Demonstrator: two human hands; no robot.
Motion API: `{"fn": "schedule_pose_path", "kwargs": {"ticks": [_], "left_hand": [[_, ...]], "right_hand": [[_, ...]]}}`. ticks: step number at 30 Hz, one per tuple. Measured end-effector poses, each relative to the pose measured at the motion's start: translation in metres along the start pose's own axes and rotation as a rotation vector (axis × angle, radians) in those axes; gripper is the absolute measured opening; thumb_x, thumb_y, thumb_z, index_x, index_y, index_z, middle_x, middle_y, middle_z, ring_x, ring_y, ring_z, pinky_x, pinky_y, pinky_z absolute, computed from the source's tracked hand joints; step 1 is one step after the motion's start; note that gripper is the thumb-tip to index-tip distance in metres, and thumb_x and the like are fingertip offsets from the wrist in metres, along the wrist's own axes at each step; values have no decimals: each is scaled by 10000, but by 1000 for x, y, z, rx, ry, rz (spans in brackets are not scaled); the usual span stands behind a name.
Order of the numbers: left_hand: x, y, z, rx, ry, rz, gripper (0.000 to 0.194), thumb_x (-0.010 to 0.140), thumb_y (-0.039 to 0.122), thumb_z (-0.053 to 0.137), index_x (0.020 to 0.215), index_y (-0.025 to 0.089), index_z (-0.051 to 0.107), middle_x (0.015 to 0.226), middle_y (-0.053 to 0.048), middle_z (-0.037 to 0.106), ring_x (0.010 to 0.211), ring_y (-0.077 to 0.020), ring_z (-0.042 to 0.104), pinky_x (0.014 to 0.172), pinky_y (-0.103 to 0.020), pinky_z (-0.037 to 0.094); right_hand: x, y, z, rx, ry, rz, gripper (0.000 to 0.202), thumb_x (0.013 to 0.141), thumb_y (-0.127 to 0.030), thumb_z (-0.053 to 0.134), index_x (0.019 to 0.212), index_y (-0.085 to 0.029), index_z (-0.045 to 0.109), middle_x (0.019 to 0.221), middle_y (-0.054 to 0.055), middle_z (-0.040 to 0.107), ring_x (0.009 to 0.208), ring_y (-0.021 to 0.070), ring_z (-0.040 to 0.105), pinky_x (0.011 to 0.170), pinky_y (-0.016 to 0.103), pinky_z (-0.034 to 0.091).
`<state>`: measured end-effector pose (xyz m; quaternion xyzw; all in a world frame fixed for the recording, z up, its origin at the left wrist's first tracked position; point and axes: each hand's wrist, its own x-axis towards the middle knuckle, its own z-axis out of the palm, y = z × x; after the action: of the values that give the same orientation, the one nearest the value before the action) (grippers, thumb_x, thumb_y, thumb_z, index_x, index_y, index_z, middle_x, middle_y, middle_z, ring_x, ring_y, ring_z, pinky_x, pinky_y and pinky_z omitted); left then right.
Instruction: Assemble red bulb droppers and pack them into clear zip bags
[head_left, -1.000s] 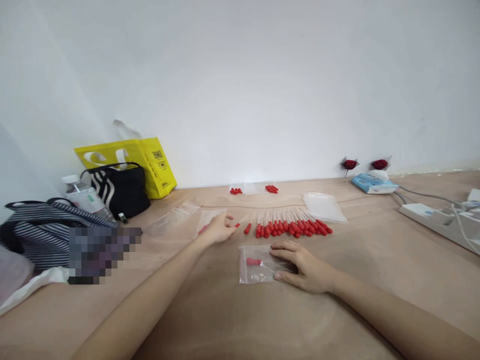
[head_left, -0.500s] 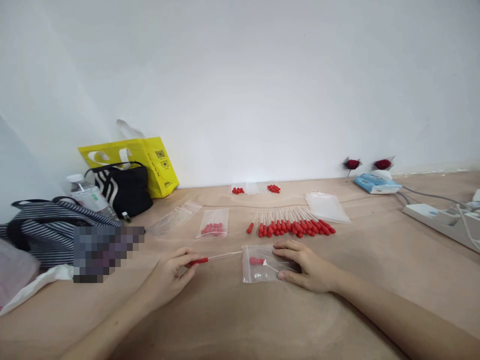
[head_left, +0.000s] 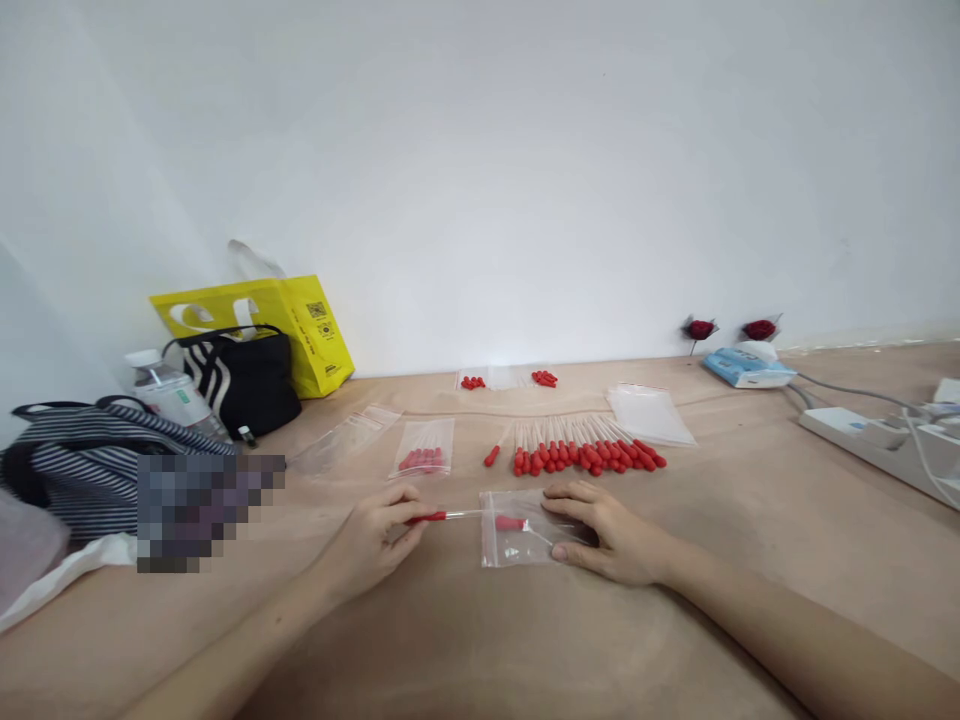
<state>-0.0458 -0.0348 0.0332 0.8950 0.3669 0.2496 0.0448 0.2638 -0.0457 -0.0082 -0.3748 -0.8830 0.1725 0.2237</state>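
My left hand (head_left: 375, 537) pinches a dropper (head_left: 430, 517) by its red rubber bulb, thin clear tube pointing right. The tube's end reaches the mouth of a clear zip bag (head_left: 491, 552); whether it is inside or over the plastic I cannot tell. Within the bag lies another dropper (head_left: 510, 523), bulb to the left. My right hand (head_left: 611, 537) holds the bag's right end down on the table, thumb and fingers apart on it. Beyond my hands is a row of many droppers (head_left: 581, 456), bulbs towards me, with a single dropper (head_left: 492, 456) at its left.
A zip bag of droppers (head_left: 424, 455) lies behind my left hand. Flat bags (head_left: 651, 415) (head_left: 349, 438) flank the droppers. Filled bags (head_left: 506, 377) rest by the wall. Left stand cloth bags (head_left: 112, 450) and a bottle (head_left: 176, 395); right, tissues (head_left: 748, 368) and a power strip (head_left: 877, 440).
My left hand has moved right with the dropper, bringing its tube to the bag's mouth. My right hand stays on the bag. The whole view has shifted slightly.
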Motion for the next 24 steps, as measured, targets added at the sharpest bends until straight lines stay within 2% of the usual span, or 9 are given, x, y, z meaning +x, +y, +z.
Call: {"fn": "schedule_pose_path", "kwargs": {"ticks": [3, 10, 14, 18, 22, 24], "left_hand": [[14, 9, 12, -67, 48, -5, 171, 778, 180, 479, 841, 192, 637, 770, -22, 555, 677, -126, 557, 620, -243, 489], [35, 26, 48, -526, -11, -299, 149, 721, 144, 510, 857, 158, 571, 840, -33, 558, 807, -144, 596, 731, -278, 525], [39, 27, 63, -586, -14, -405, 218, 722, 161, 522, 939, 150, 528, 786, -23, 585, 731, -146, 619, 666, -263, 527], [39, 28, 65, -464, -16, -379, 210, 727, 181, 517, 932, 156, 556, 743, -16, 631, 658, -147, 614, 624, -258, 502], [44, 23, 53, -400, -67, -325, 279, 743, 159, 464, 1002, 143, 565, 749, -24, 649, 674, -151, 610, 630, -253, 479], [54, 17, 47, -291, -68, -345, 281, 703, 107, 467, 959, 130, 583, 768, -33, 636, 680, -145, 597, 610, -233, 464]], "right_hand": [[0, 0, 0, 4, 10, -3, 524, 779, -461, 507, 1205, -156, 479, 1183, 136, 497, 1070, 246, 464, 898, 399, 387], [1, -1, 0, 3, 18, -12, 524, 779, -458, 507, 1204, -151, 482, 1188, 138, 498, 1064, 252, 470, 894, 404, 393], [1, -1, 1, 7, 23, -32, 515, 778, -452, 513, 1200, -157, 486, 1192, 137, 498, 1058, 251, 475, 888, 400, 397], [1, -1, 0, 9, 28, -35, 519, 791, -455, 494, 1213, -155, 468, 1190, 136, 499, 1061, 240, 474, 887, 388, 400], [-1, 2, -3, -1, 53, -58, 534, 780, -483, 496, 1196, -147, 484, 1181, 144, 501, 1087, 254, 453, 913, 420, 372], [-2, 4, -4, 6, 40, -68, 569, 760, -499, 516, 1203, -144, 478, 1194, 149, 490, 1102, 263, 442, 918, 431, 366]]}}
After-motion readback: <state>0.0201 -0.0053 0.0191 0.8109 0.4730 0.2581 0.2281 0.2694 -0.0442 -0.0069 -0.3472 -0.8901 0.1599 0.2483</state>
